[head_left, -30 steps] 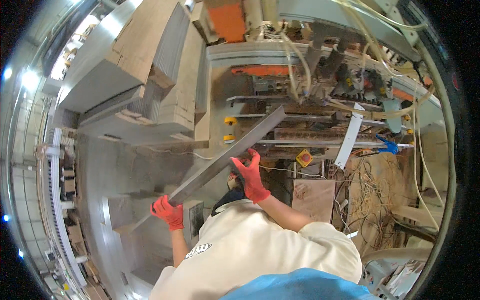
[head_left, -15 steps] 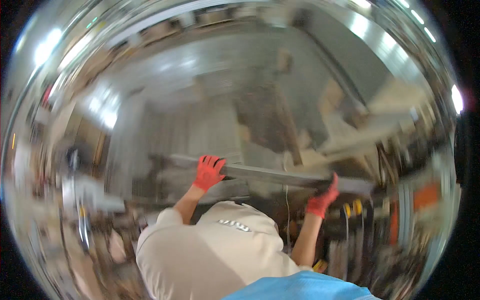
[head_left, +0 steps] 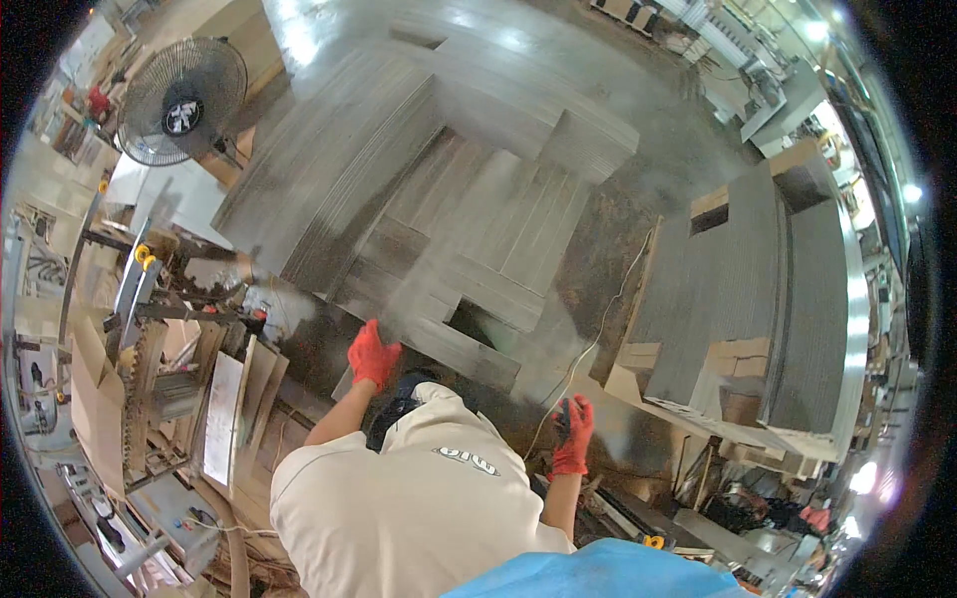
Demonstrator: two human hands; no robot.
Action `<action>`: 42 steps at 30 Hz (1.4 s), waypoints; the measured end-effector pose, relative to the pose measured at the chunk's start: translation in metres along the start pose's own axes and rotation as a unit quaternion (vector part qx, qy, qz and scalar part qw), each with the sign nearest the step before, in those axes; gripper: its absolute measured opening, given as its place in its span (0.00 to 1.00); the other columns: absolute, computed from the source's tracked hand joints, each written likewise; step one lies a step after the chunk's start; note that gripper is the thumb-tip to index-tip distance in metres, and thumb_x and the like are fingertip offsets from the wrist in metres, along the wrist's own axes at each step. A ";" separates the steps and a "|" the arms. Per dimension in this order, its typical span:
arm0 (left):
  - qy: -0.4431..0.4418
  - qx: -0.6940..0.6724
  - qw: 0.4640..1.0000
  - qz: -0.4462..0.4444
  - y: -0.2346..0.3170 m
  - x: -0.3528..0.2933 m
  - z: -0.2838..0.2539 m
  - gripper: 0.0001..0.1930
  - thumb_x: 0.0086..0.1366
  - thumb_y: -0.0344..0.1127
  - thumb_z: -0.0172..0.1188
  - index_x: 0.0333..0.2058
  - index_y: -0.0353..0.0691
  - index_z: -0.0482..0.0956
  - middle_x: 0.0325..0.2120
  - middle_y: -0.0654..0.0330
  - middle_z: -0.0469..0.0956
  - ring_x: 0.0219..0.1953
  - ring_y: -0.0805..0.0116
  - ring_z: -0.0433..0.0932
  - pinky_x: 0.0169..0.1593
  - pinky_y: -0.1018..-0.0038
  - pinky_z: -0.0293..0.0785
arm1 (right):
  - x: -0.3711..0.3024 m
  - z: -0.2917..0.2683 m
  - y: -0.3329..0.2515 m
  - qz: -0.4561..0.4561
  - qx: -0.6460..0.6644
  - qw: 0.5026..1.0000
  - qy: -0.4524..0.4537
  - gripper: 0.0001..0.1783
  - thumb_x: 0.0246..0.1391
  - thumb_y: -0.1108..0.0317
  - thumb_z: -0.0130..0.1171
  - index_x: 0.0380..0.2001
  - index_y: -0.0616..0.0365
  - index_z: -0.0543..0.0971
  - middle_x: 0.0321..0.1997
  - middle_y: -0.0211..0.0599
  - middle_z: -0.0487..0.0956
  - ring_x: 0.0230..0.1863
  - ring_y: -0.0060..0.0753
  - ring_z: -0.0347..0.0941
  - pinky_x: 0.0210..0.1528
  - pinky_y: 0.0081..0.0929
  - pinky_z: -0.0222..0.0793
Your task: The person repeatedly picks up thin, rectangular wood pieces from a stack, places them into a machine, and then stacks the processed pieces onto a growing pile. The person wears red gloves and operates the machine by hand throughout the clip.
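My left hand point(head_left: 372, 356), in a red glove, is just off the near left edge of a stack of long grey boards point(head_left: 518, 224). Its fingers point forward and look loosely stretched, with nothing visible in them. To the right and nearer me, my right hand point(head_left: 572, 436) is raised in a matching red glove with a dark palm. Its fingers are apart and slightly bent around nothing. A short gap with dark floor lies between this hand and the boards. Part of the stack near my left hand is blurred.
A black-caged fan point(head_left: 182, 102) stands at the far left. Further grey boards point(head_left: 718, 289) are piled on the right, past a pale cord point(head_left: 604, 334) on the floor. A rack with leaning panels point(head_left: 224, 409) stands close on my left.
Both hands have let go of the long grey board they held across my front. My right hand has come back and lower, and the view has swung round to the stacks.
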State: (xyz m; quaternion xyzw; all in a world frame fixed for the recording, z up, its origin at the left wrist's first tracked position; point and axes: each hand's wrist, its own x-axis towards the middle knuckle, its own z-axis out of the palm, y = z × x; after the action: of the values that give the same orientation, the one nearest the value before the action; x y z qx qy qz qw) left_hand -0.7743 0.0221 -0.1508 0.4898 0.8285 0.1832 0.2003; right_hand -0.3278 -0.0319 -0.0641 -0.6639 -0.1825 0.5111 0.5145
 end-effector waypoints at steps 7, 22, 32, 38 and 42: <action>0.014 0.059 0.992 -0.115 -0.028 0.166 -0.006 0.40 0.51 0.50 0.73 0.61 0.43 0.72 0.49 0.49 0.81 0.55 0.48 0.79 0.55 0.56 0.77 | -0.010 0.063 0.000 0.043 -0.021 0.998 -0.037 0.10 0.64 0.71 0.63 0.48 0.55 0.79 0.42 0.29 0.80 0.38 0.24 0.77 0.36 0.25 0.76; 0.094 0.179 0.952 -0.228 -0.030 0.309 0.026 0.28 0.59 0.45 0.68 0.58 0.52 0.74 0.59 0.55 0.71 0.61 0.51 0.72 0.58 0.40 0.66 | -0.013 0.060 0.003 0.063 -0.101 0.993 0.013 0.10 0.66 0.69 0.62 0.48 0.54 0.78 0.43 0.30 0.80 0.39 0.29 0.80 0.38 0.29 0.77; -0.241 0.206 0.947 -0.043 -0.007 0.059 0.166 0.20 0.67 0.54 0.57 0.52 0.53 0.76 0.52 0.55 0.75 0.59 0.49 0.71 0.56 0.46 0.70 | -0.054 0.012 0.010 -0.032 -0.023 0.994 0.104 0.14 0.65 0.70 0.63 0.52 0.54 0.77 0.47 0.27 0.77 0.41 0.25 0.76 0.39 0.27 0.77; -0.550 0.265 0.703 0.365 0.028 0.002 0.258 0.31 0.58 0.60 0.64 0.54 0.45 0.83 0.55 0.45 0.80 0.57 0.48 0.80 0.57 0.54 0.77 | -0.092 -0.124 -0.037 -0.145 -0.170 0.901 0.372 0.17 0.58 0.67 0.66 0.50 0.54 0.77 0.31 0.22 0.74 0.31 0.22 0.70 0.37 0.25 0.72; -0.473 0.334 0.734 0.355 0.105 0.034 0.261 0.30 0.57 0.57 0.65 0.52 0.44 0.83 0.57 0.47 0.79 0.61 0.48 0.76 0.61 0.54 0.74 | -0.152 -0.239 -0.062 -0.173 -0.367 0.711 0.574 0.20 0.53 0.68 0.68 0.49 0.57 0.78 0.40 0.43 0.80 0.42 0.42 0.77 0.46 0.37 0.74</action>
State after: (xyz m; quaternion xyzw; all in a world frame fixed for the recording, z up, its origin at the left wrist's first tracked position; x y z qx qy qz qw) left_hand -0.5779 0.1280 -0.3260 0.8071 0.4011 -0.3024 0.3102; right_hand -0.1654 -0.2424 0.0524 -0.9229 -0.1372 -0.1732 0.3153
